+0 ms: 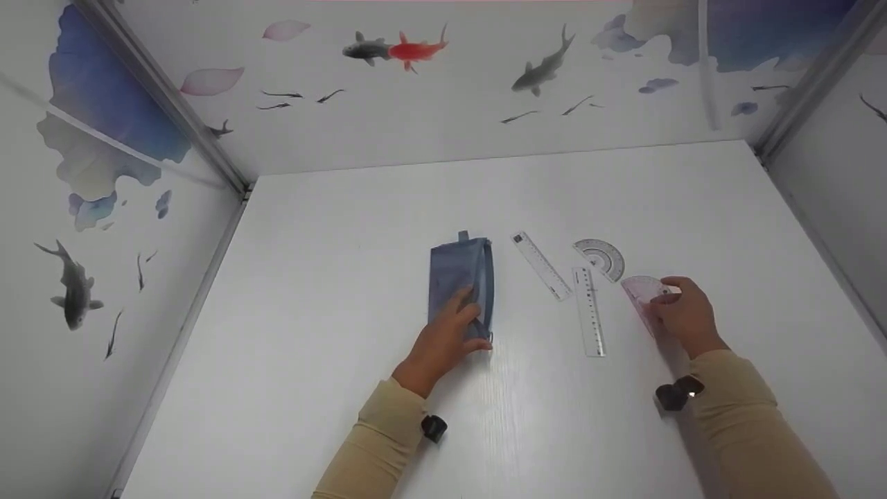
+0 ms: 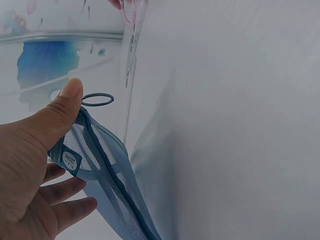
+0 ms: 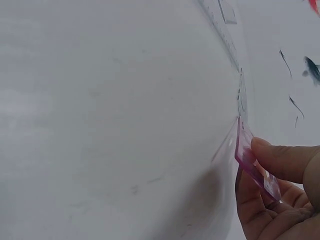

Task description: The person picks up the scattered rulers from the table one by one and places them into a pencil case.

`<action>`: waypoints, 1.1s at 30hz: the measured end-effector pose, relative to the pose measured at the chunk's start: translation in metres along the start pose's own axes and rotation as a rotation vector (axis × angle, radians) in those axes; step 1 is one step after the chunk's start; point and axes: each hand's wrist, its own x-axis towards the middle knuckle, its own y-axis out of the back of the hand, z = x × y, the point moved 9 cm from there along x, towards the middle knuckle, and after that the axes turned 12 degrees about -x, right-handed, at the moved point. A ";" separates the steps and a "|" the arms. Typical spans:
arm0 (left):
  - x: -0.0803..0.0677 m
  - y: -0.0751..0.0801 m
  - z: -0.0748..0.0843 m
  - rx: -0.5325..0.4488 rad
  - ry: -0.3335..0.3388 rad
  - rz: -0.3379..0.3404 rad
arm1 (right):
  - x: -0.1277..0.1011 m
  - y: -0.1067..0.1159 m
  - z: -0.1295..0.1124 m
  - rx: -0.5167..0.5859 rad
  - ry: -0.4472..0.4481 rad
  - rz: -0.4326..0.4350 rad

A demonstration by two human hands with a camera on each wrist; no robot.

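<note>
A blue mesh zip pouch lies left of the rulers, and my left hand grips its near end. In the left wrist view, the thumb is beside the zipper's ring pull; the other fingers reach along the pouch's side, partly hidden. On the right, my right hand pinches a pink transparent protractor between thumb and fingers. The right wrist view has this pink protractor tilted, with the thumb on its upper face. A clear protractor lies just beyond it on the table.
Two clear rulers lie between the hands: one slanted ruler near the pouch and one nearer ruler. The white table meets a printed wall at the back and another wall on the left.
</note>
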 end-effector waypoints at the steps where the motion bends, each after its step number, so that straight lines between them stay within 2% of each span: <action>1: 0.000 0.000 0.000 0.000 0.000 0.000 | 0.000 0.000 0.000 0.003 -0.003 0.001; 11: -0.002 0.001 0.003 0.023 -0.043 0.019 | -0.003 -0.001 -0.007 0.101 -0.005 -0.002; 24: -0.002 -0.001 0.001 0.000 -0.028 0.010 | -0.004 -0.008 -0.020 0.181 -0.031 -0.014; 33: -0.001 0.001 0.002 -0.005 -0.023 0.008 | -0.004 -0.012 -0.036 0.192 -0.022 -0.006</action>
